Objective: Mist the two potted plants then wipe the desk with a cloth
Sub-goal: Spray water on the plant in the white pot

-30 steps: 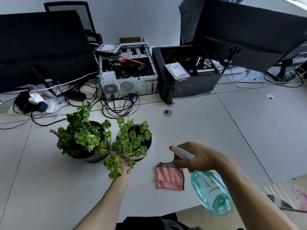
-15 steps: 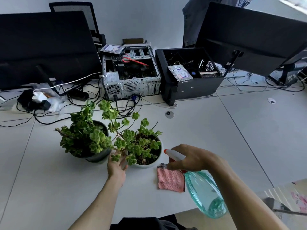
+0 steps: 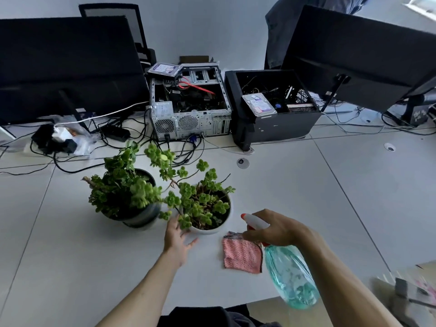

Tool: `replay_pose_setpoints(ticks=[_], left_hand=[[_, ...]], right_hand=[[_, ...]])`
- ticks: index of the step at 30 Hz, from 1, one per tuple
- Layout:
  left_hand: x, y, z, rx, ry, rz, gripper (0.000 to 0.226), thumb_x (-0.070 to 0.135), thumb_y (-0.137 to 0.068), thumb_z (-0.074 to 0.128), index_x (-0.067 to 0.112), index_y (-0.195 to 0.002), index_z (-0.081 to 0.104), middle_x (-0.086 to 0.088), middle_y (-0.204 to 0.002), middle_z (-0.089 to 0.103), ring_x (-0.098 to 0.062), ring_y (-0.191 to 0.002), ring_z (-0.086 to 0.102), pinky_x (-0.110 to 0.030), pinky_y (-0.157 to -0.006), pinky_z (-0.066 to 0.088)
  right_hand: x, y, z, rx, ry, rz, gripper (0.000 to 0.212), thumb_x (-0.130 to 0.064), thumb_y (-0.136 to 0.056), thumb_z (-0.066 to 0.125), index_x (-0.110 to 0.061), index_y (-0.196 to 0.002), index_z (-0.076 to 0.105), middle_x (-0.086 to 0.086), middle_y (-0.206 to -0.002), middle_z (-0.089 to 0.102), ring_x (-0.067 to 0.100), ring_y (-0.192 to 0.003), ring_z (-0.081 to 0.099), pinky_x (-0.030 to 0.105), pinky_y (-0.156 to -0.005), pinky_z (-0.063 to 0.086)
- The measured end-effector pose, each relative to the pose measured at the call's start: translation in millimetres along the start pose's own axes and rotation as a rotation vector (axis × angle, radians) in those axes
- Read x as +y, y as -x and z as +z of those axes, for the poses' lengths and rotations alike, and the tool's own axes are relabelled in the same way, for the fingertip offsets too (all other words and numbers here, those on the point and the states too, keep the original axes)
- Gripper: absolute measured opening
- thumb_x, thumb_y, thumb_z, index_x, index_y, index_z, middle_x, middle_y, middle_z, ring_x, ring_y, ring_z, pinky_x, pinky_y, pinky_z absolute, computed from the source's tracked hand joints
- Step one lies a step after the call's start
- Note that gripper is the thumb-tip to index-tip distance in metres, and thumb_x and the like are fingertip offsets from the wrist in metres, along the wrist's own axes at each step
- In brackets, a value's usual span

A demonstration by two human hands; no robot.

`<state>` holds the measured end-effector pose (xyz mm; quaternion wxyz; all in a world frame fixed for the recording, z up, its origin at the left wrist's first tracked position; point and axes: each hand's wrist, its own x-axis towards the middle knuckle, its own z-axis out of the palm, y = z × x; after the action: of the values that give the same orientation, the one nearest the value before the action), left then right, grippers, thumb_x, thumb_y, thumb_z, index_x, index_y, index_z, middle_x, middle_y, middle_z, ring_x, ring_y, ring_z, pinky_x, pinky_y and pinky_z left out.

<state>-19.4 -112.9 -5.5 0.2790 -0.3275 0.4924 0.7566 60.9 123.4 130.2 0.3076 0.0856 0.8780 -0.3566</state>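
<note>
Matt white tabletop (image 3: pixel 306 208), smooth. The spray bottle (image 3: pixel 291 277) is clear teal plastic, glossy. Pink cloth (image 3: pixel 241 256) looks coarse-woven. Bare perforated metal on the open computer case (image 3: pixel 188 121); white pot (image 3: pixel 210 228) smooth.

Left hand (image 3: pixel 177 234) fingertips hidden behind leaves, pink cloth (image 3: pixel 241 254) edge under spray bottle (image 3: pixel 289 274), trigger covered.

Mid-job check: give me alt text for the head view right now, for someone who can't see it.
The right hand aims a teal spray bottle at the plant in the white pot, while the open left hand rests at that pot's near edge. A dark-potted plant stands just left, a pink cloth lies on the desk, and open computer cases sit behind.
</note>
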Motion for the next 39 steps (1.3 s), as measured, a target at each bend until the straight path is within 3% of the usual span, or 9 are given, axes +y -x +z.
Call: replay_pose_setpoints(ticks=[5, 8, 11, 15, 18, 23, 27, 32, 39], left_hand=[[27, -19, 9, 0.033, 0.043, 0.002, 0.041, 0.048, -0.096, 0.036, 0.023, -0.124, 0.053, -0.007, -0.136, 0.053, -0.029, -0.122, 0.050, -0.050, -0.104, 0.037], [4, -10, 13, 0.079, 0.057, 0.016, 0.027, 0.042, -0.094, 0.043, 0.022, -0.097, 0.061, -0.008, -0.124, 0.060, -0.029, -0.117, 0.055, -0.043, -0.096, 0.038], [-17, 6, 15, 0.045, 0.071, -0.021, 0.034, 0.047, -0.093, 0.043, 0.020, -0.104, 0.060, -0.004, -0.113, 0.061, -0.024, -0.110, 0.055, -0.040, -0.091, 0.036], [-12, 8, 13, 0.038, 0.030, -0.019, 0.028, 0.048, -0.090, 0.046, 0.026, -0.098, 0.061, -0.002, -0.099, 0.063, -0.016, -0.088, 0.058, -0.030, -0.057, 0.022], [7, -5, 3, 0.067, -0.105, 0.025, 0.024, 0.046, -0.091, 0.046, 0.028, -0.091, 0.061, 0.000, -0.093, 0.064, -0.014, -0.076, 0.054, -0.030, -0.055, 0.017], [38, -17, -5, 0.113, -0.269, 0.033, 0.019, 0.045, -0.088, 0.052, 0.029, -0.080, 0.059, 0.000, -0.079, 0.063, -0.017, -0.071, 0.055, -0.030, -0.056, 0.023], [21, -15, -10, 0.045, -0.158, 0.015, 0.022, 0.044, -0.089, 0.051, 0.026, -0.089, 0.064, -0.003, -0.092, 0.067, -0.022, -0.092, 0.056, -0.035, -0.070, 0.036], [0, -10, -8, -0.024, -0.097, -0.024, 0.039, 0.048, -0.094, 0.043, 0.039, -0.132, 0.049, 0.002, -0.119, 0.061, -0.020, -0.115, 0.051, -0.046, -0.088, 0.043], [20, -34, 6, -0.049, -0.226, -0.067, 0.056, 0.062, -0.088, 0.044, 0.030, -0.133, 0.052, -0.001, -0.131, 0.058, -0.024, -0.113, 0.056, -0.042, -0.070, 0.052]], right_hand=[[0, 7, -4, 0.007, 0.011, -0.062, 0.042, -0.053, -0.082, 0.065, -0.012, -0.091, 0.064, 0.011, -0.090, 0.071, 0.028, -0.075, 0.069, 0.045, -0.076, 0.060], [0, 8, -8, 0.016, 0.032, -0.057, 0.040, -0.051, -0.083, 0.066, -0.012, -0.090, 0.063, 0.010, -0.090, 0.071, 0.029, -0.078, 0.069, 0.044, -0.076, 0.060], [-4, 8, -11, 0.004, 0.033, -0.052, 0.042, -0.052, -0.085, 0.063, -0.012, -0.094, 0.064, 0.011, -0.092, 0.071, 0.028, -0.077, 0.068, 0.044, -0.078, 0.058], [-13, 9, -15, -0.039, 0.028, -0.047, 0.042, -0.045, -0.089, 0.064, -0.008, -0.110, 0.065, 0.011, -0.099, 0.071, 0.017, -0.073, 0.063, 0.040, -0.079, 0.057], [-20, 10, -18, -0.067, 0.060, -0.044, 0.041, -0.048, -0.085, 0.065, -0.009, -0.098, 0.065, 0.009, -0.091, 0.071, 0.026, -0.076, 0.066, 0.043, -0.080, 0.056], [-29, 11, -23, -0.097, 0.075, -0.047, 0.047, -0.056, -0.079, 0.064, -0.012, -0.094, 0.067, 0.006, -0.089, 0.072, 0.018, -0.071, 0.065, 0.045, -0.079, 0.058], [-37, 6, -28, -0.070, 0.088, -0.079, 0.037, -0.049, -0.082, 0.067, -0.013, -0.088, 0.063, 0.009, -0.087, 0.071, 0.015, -0.067, 0.063, 0.045, -0.076, 0.057], [-34, -6, -23, 0.011, 0.120, -0.087, 0.022, -0.042, -0.083, 0.065, -0.022, -0.079, 0.058, 0.000, -0.079, 0.065, 0.017, -0.067, 0.061, 0.044, -0.074, 0.056], [-10, -17, -20, 0.081, 0.143, -0.055, 0.023, -0.042, -0.081, 0.060, -0.027, -0.066, 0.050, -0.004, -0.070, 0.061, 0.020, -0.062, 0.059, 0.047, -0.070, 0.056]])
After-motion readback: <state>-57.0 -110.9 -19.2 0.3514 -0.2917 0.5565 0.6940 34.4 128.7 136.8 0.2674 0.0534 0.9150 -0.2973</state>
